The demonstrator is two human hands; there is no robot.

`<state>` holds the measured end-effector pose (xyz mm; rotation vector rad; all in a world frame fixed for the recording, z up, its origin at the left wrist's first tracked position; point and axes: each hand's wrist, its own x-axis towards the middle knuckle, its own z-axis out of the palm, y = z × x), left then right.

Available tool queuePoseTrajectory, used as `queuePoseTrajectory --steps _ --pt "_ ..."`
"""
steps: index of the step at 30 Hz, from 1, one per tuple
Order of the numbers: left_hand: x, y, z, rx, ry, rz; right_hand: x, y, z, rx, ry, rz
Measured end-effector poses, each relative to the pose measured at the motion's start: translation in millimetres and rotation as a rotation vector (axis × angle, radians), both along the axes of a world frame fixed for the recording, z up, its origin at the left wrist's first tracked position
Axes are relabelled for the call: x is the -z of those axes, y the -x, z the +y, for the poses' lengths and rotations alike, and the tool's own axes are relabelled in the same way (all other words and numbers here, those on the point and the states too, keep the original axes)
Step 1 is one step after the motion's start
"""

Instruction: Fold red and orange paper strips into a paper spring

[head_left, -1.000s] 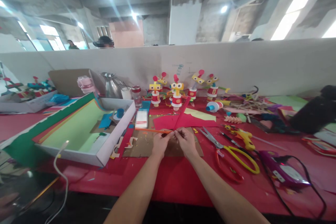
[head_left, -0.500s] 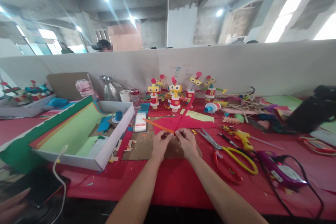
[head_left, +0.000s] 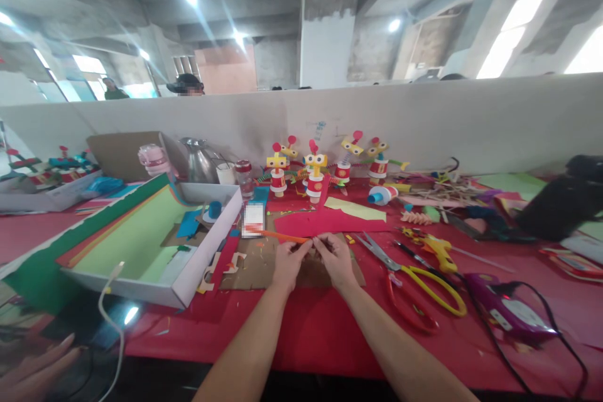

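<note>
Over a piece of brown cardboard (head_left: 259, 267), my two hands meet with thumbs and fingertips together. My left hand (head_left: 288, 259) is closed in a pinch on an orange paper strip (head_left: 277, 237), whose free end sticks out to the left. My right hand (head_left: 335, 259) pinches at the same spot, where a red paper strip (head_left: 323, 198) rises away from me. The strips meet between my fingertips; the fold or joint itself is hidden by the fingers. A larger red paper sheet (head_left: 348, 222) lies just beyond.
Scissors (head_left: 391, 262), a yellow glue gun (head_left: 438, 252) and a purple corded box (head_left: 518, 314) lie right. A white box (head_left: 174, 279) stands left, paper-cup robot figures (head_left: 315, 183) at the back. Another person's hand (head_left: 40, 364) is at lower left.
The orange strip's free end has dropped lower. The red strip has swung from a rightward slant to nearly upright. At lower left, the other person's hand has shifted right and a bright glare now shows.
</note>
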<state>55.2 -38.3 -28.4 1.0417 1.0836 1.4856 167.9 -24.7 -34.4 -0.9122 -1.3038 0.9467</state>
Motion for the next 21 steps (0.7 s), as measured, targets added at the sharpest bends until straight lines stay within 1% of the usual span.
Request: queuePoseTrajectory --steps 3,5,7,9,13,15,17,21 --pt "-1.6 -0.3 0.1 -0.013 -0.006 -0.062 -0.6 2.3 -0.8 -0.085 0.046 0.093" --pt "-0.9 0.0 1.1 -0.014 0.000 -0.104 0.7 3.0 0.6 -0.125 0.067 0.110" --pt "0.5 0.5 2.0 -0.003 0.003 -0.126 3.2 2.4 2.9 -0.127 0.068 0.071" --pt "0.8 0.5 1.9 0.006 -0.005 -0.119 5.8 1.2 5.1 -0.091 0.054 0.015" --pt "-5.8 -1.7 -2.7 0.026 0.002 -0.100 7.5 0.3 6.5 -0.022 0.043 -0.017" --pt "-10.3 -3.0 -5.3 0.020 0.014 -0.117 6.1 1.4 5.4 -0.035 0.055 0.007" --pt "-12.6 -3.6 -6.4 -0.008 0.026 -0.131 4.1 2.9 3.9 -0.080 0.073 0.056" --pt "-9.5 -2.6 -4.0 -0.024 0.023 -0.156 1.2 4.6 1.6 -0.144 0.100 0.131"
